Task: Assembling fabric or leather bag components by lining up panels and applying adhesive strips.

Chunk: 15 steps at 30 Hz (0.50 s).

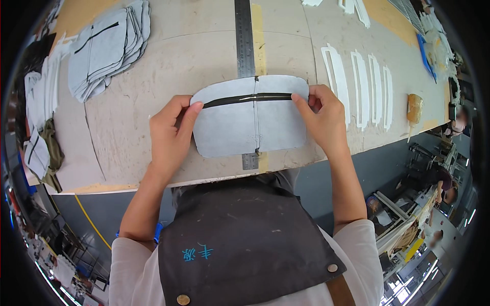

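A grey rounded fabric panel [240,127] lies flat on the worktable [153,76], crossed by a dark zipper strip [247,98] and a centre seam. It rests over a steel ruler [244,35] that runs away from me. My left hand [171,130] pinches the panel's left edge at the strip's end. My right hand [321,115] pinches the right edge at the strip's other end. Both hands press the piece onto the table.
A stack of similar grey panels [107,43] sits at the back left. Several white slotted frames [360,86] lie to the right. A yellowish brush-like tool [414,108] rests near the right edge. Dark and white cloth pieces [43,137] hang off the left side.
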Each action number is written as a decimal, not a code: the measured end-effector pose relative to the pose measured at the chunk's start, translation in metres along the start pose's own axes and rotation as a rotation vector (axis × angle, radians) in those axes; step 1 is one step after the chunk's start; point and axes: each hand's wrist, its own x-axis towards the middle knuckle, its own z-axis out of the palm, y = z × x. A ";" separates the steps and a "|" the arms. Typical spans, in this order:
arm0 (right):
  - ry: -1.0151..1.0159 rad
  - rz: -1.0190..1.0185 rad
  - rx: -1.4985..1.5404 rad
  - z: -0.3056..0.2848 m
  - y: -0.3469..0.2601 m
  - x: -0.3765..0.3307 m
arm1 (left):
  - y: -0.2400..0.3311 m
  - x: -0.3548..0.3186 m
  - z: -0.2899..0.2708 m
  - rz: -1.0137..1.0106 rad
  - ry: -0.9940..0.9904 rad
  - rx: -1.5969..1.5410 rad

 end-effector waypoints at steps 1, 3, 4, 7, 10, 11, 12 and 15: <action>0.004 -0.001 0.000 0.003 0.003 -0.001 | 0.000 -0.001 0.001 -0.031 0.022 -0.047; 0.179 -0.119 0.328 0.014 0.008 -0.001 | 0.002 -0.001 0.003 -0.062 0.046 -0.092; 0.179 -0.121 0.329 0.016 0.005 -0.004 | 0.005 -0.001 0.005 -0.065 0.079 -0.039; 0.201 0.052 0.387 0.023 -0.006 -0.013 | 0.013 0.000 0.016 -0.063 0.139 0.078; 0.279 -0.015 0.222 0.031 -0.005 -0.016 | 0.008 -0.001 0.023 -0.030 0.198 0.183; 0.375 -0.061 0.216 0.033 -0.002 -0.017 | 0.007 -0.002 0.025 0.000 0.231 0.222; 0.471 -0.105 0.208 0.035 0.001 -0.018 | 0.007 -0.003 0.025 0.001 0.227 0.220; 0.480 -0.112 0.219 0.032 0.004 -0.025 | 0.006 -0.006 0.024 0.050 0.270 0.237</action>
